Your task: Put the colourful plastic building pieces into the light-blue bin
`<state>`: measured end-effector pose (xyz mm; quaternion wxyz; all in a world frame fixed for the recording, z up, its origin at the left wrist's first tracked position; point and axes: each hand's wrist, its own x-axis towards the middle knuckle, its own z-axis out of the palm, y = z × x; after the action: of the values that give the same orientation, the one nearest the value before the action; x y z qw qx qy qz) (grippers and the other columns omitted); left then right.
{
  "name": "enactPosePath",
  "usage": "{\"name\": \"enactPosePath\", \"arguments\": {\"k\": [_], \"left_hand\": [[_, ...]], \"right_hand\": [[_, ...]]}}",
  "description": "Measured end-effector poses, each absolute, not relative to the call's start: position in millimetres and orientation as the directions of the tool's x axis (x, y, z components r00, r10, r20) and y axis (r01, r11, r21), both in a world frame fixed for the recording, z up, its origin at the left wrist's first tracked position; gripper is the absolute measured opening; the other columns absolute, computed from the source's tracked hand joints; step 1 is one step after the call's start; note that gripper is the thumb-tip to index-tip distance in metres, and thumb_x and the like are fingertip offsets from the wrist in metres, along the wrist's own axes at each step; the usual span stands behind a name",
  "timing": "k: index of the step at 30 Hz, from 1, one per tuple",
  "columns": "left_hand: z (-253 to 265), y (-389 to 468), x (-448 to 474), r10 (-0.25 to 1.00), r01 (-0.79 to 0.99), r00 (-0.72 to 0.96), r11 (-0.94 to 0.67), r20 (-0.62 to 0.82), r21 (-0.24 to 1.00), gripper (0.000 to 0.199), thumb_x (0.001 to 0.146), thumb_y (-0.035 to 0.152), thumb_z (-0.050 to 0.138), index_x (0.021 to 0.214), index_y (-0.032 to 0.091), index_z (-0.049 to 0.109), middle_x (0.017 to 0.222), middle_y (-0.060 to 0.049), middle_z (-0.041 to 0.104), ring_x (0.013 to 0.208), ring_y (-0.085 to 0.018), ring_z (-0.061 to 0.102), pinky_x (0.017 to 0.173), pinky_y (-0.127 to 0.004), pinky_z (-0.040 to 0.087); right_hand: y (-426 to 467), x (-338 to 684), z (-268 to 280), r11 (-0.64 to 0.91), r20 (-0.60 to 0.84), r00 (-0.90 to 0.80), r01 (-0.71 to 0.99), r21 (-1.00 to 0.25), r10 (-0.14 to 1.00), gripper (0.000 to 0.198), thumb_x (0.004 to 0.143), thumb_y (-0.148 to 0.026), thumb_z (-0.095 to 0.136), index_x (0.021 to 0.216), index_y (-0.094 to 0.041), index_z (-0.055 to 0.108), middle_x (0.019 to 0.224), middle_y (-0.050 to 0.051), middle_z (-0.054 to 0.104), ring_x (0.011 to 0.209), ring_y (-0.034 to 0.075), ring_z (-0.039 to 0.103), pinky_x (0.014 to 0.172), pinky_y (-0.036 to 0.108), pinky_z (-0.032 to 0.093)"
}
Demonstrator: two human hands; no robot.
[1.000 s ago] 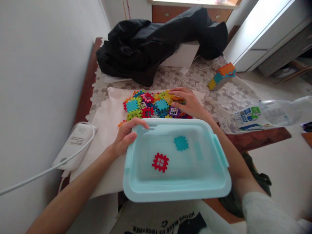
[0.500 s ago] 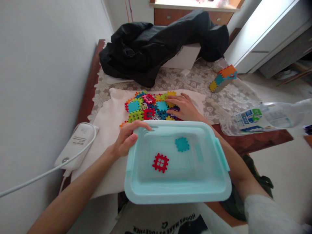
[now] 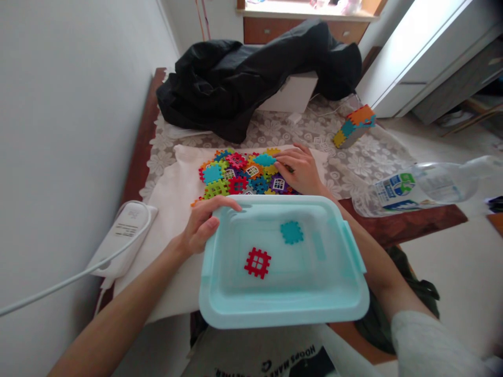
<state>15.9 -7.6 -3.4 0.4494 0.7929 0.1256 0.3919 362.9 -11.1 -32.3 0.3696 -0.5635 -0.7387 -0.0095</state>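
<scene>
My left hand grips the left far corner of a pale turquoise plastic bin, fingers over the rim and thumb at its side. Inside it lie a red window tile and a blue notched tile, apart from each other. Beyond the bin, a heap of colourful interlocking plastic tiles rests on a white cloth. At the heap's right side, my right hand pinches a light blue notched tile, which is tilted over the pile. The bin's far rim hides the near part of the heap.
A tile-built block stands on the lace tablecloth at the right. A clear plastic bottle lies near the table's right edge. At the left sits a white power adapter with its cable. A black bag-like cover drapes over the back.
My right hand has closed on the light blue tile and shifted it slightly up and right, uncovering a window tile below. My left hand keeps its hold on the bin.
</scene>
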Motion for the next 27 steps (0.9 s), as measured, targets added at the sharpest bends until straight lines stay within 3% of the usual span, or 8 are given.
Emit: {"name": "enactPosePath", "arguments": {"k": [8,13,18,23,27], "left_hand": [[-1.4,-6.4,17.0,0.522,-0.168,0.667,-0.591,0.532,0.789,0.055,0.114,0.064,0.053,0.118,0.018,0.082,0.099,-0.009,0.086,0.071,-0.019,0.071,0.064,-0.030,0.053],[-3.1,-6.9,16.7,0.543,-0.165,0.659,-0.572,0.521,0.804,0.057,0.114,0.067,0.054,0.117,0.018,0.083,0.102,-0.011,0.087,0.070,-0.020,0.071,0.064,-0.032,0.055],[-2.4,-7.0,17.0,0.578,-0.140,0.660,-0.533,0.479,0.835,0.061,0.112,0.071,0.055,0.113,0.017,0.084,0.092,-0.010,0.085,0.061,-0.018,0.064,0.057,-0.032,0.049],[-1.8,-9.3,16.1,0.670,-0.065,0.633,-0.452,0.387,0.890,0.062,0.110,0.074,0.057,0.111,0.018,0.084,0.091,-0.009,0.083,0.066,-0.020,0.062,0.058,-0.032,0.046],[-5.9,-10.0,14.2,0.716,-0.061,0.614,-0.376,0.331,0.925,0.063,0.110,0.075,0.057,0.113,0.018,0.084,0.094,-0.009,0.082,0.065,-0.018,0.060,0.059,-0.031,0.045]], "right_hand": [[-7.9,368.8,-32.3,0.423,0.661,-0.055,0.808,-0.411,0.748,0.029,0.113,-0.043,0.064,0.104,-0.027,0.085,0.116,0.008,0.090,0.109,0.028,0.083,0.122,0.051,0.056],[-7.5,365.2,-33.2,0.314,0.507,-0.017,0.803,-0.507,0.862,0.032,0.114,-0.042,0.059,0.102,-0.024,0.082,0.116,0.011,0.087,0.113,0.031,0.079,0.113,0.050,0.059],[-5.6,365.3,-41.9,0.136,0.312,0.014,0.880,-0.455,0.950,0.037,0.110,-0.042,0.064,0.134,-0.018,0.080,0.142,0.018,0.081,0.138,0.041,0.072,0.134,0.073,0.036],[-2.7,368.7,-41.0,0.148,0.252,-0.019,0.852,-0.502,0.968,0.033,0.108,-0.044,0.066,0.125,-0.022,0.082,0.145,0.017,0.079,0.143,0.041,0.069,0.138,0.077,0.027],[0.8,372.2,-36.6,0.206,0.268,-0.049,0.776,-0.597,0.962,0.028,0.100,-0.044,0.076,0.121,-0.026,0.081,0.132,0.011,0.083,0.135,0.037,0.072,0.140,0.075,0.027]]}}
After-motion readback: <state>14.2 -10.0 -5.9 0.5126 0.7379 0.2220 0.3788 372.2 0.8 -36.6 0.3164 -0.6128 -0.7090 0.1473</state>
